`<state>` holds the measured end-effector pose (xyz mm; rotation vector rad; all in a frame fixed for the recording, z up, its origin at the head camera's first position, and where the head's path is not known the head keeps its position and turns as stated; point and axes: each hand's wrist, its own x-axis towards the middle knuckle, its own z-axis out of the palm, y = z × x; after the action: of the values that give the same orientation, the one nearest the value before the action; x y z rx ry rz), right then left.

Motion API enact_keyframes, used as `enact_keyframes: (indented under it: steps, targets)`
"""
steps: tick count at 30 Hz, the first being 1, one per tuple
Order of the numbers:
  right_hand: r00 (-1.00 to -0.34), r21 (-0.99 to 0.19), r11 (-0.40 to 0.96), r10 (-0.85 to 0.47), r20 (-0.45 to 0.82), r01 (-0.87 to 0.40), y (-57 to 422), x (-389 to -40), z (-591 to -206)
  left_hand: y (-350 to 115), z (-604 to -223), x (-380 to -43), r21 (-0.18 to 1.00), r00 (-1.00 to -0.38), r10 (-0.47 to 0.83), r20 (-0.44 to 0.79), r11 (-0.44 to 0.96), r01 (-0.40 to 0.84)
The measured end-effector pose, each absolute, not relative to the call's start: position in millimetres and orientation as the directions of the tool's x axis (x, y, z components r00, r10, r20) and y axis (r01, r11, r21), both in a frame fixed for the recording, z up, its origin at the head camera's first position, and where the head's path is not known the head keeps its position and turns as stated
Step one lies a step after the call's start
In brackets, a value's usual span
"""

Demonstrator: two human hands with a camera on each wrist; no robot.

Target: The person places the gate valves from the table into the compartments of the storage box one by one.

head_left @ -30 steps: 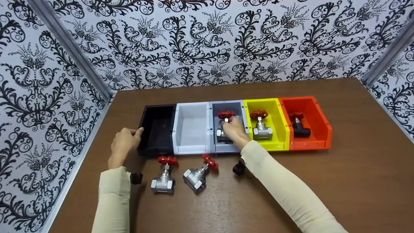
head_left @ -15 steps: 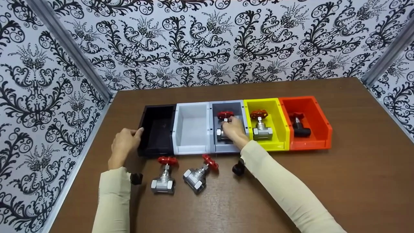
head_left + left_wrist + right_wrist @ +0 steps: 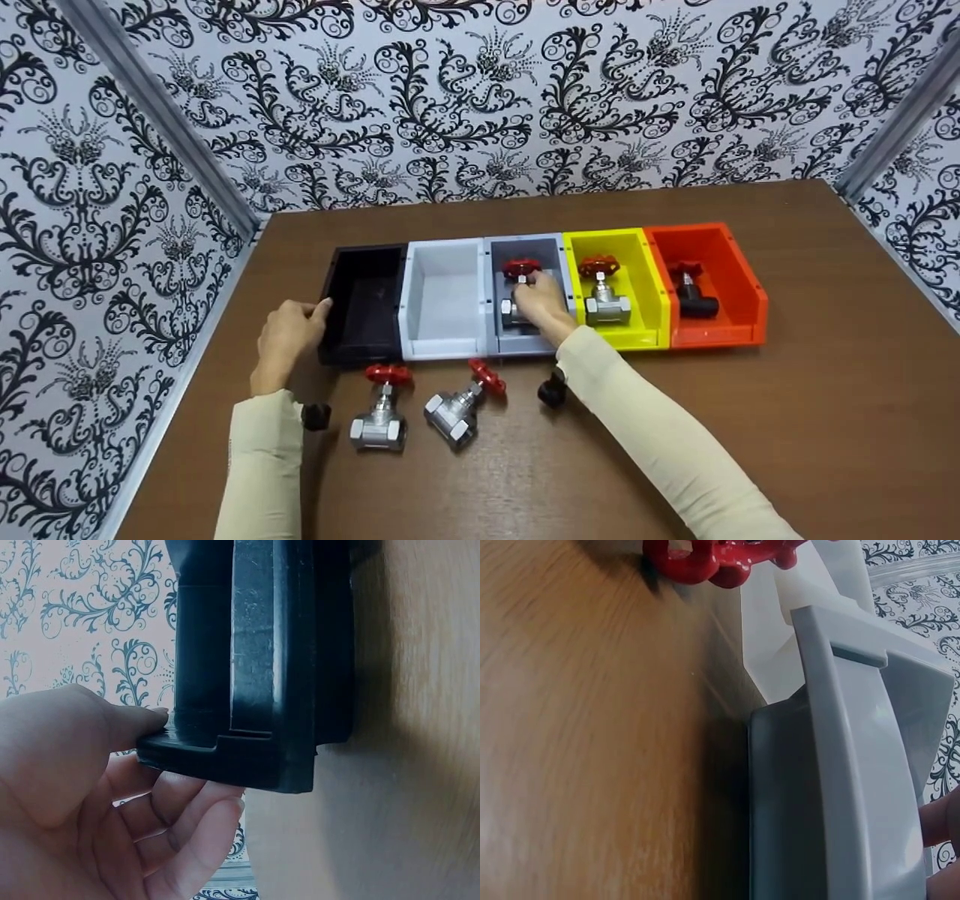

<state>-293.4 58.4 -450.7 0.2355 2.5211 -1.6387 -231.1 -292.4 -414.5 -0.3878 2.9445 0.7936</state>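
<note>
"Looked like what kind of place?"
"Resembled a small workshop booth: had patterned wall panels (image 3: 495, 90), grey corner posts (image 3: 154, 101) and a brown table (image 3: 825, 405)."
"Held anything workshop-like?"
"Yes, held joined bins (image 3: 521, 345) and valves (image 3: 452, 415)."

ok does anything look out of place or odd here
Slightly: one loose valve lies askew, its red handwheel tipped rightward. The black-bodied valve in the orange bin differs from the silver others. No spill shows.
</note>
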Motion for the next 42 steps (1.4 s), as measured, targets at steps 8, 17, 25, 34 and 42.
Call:
enact_keyframes:
  steps: [8,17,25,34,42]
  targets:
    - [-0.982,-0.866,0.462,0.066,-0.179,0.189,61,-294,-448,-290,-414,-229,0.498,-0.973,-0.206,-0.105,0.836,-0.231]
    - [-0.979,-0.853,0.483,0.054,-0.199,0.200,63,-294,-445,-290,-414,-230,0.506,-0.974,-0.199,-0.107,0.833,-0.226]
    - [-0.978,-0.843,0.502,0.037,-0.203,0.194,62,-289,-438,-291,-412,-229,0.504,-0.971,-0.202,-0.130,0.829,-0.240]
    - [-0.987,-0.814,0.564,0.001,-0.164,0.136,62,-286,-441,-292,-412,-230,0.499,-0.966,-0.215,-0.143,0.827,-0.258]
    - [-0.986,-0.788,0.602,-0.007,-0.168,0.131,61,-284,-441,-292,-415,-232,0.488,-0.965,-0.219,-0.141,0.833,-0.260]
